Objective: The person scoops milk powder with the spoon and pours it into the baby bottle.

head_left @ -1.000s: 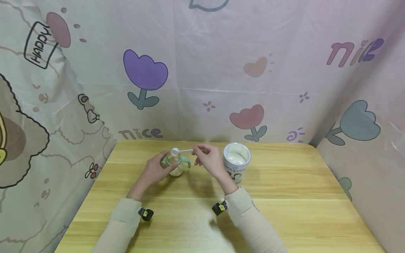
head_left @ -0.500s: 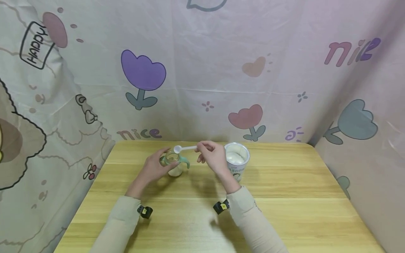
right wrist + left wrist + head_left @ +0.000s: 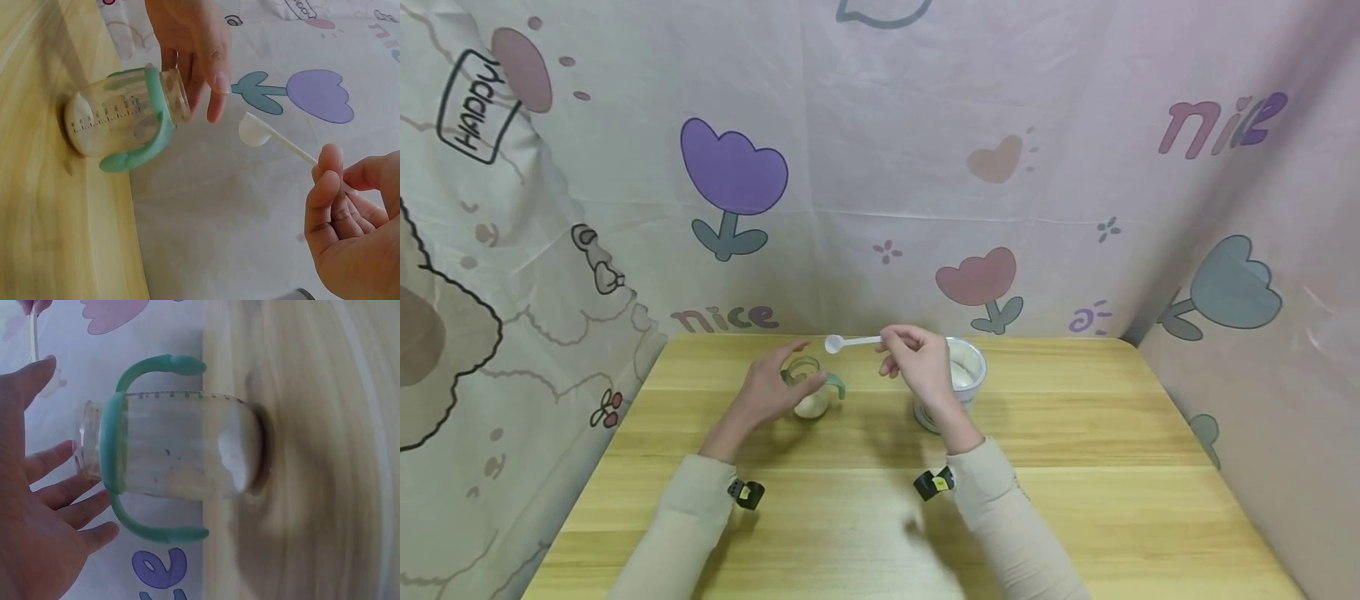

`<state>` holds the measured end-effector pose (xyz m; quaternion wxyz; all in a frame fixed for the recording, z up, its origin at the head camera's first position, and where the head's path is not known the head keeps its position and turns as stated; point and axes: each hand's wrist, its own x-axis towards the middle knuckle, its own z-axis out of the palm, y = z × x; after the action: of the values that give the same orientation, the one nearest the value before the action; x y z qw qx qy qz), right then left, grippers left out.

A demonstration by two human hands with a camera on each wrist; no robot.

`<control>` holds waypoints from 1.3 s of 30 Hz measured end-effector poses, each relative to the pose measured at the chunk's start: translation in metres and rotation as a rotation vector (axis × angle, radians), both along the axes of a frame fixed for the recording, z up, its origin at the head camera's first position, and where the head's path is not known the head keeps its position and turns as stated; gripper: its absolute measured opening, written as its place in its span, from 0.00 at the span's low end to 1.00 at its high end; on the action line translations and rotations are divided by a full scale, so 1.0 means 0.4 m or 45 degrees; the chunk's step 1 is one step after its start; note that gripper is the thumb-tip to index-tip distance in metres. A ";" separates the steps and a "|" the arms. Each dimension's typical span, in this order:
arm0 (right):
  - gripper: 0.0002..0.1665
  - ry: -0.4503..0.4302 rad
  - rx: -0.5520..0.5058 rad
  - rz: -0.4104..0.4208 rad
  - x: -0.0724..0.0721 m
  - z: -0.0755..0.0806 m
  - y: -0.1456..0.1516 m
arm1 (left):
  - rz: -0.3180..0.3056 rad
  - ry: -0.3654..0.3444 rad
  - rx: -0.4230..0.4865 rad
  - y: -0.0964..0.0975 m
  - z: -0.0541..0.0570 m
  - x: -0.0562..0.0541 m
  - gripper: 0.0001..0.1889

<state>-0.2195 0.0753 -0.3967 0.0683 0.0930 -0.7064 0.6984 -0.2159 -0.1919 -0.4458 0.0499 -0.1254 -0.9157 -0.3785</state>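
A clear baby bottle [image 3: 178, 444] with a mint-green two-handled ring stands upright on the table, uncapped. White powder [image 3: 236, 450] lies at its bottom. My left hand [image 3: 767, 390] is spread beside the bottle's neck, thumb lifted away from it; whether a fingertip touches the glass I cannot tell. To the right, my right hand [image 3: 919, 362] pinches the handle end of a white measuring scoop [image 3: 254, 131], its bowl up and right of the bottle mouth. Behind that hand an open milk powder can [image 3: 976, 385] is partly hidden, with white powder inside.
The wooden table [image 3: 850, 517] ends at a patterned cloth backdrop [image 3: 865, 167] just behind the bottle and can. Cloth also hangs on the left and right sides. A small black camera [image 3: 747, 493] sits at the left wrist, another camera [image 3: 934, 483] at the right.
The scoop and right hand have moved up and right, away from the bottle mouth, covering more of the can. The left hand's fingers have loosened from the bottle.
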 end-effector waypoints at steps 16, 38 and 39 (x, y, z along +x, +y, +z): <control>0.11 0.013 -0.017 -0.109 -0.001 0.024 0.081 | -0.093 0.075 0.017 0.071 0.039 -0.026 0.39; 0.12 -0.008 -0.054 -0.212 0.002 0.025 0.180 | -0.180 0.065 0.005 0.166 0.053 -0.051 0.38; 0.12 -0.009 -0.054 -0.218 0.003 0.026 0.185 | -0.185 0.065 0.002 0.172 0.054 -0.053 0.38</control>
<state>-0.2182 0.1493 -0.3862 0.1272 0.0285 -0.6970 0.7051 -0.2370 -0.1231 -0.4241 0.0458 -0.2009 -0.9024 -0.3784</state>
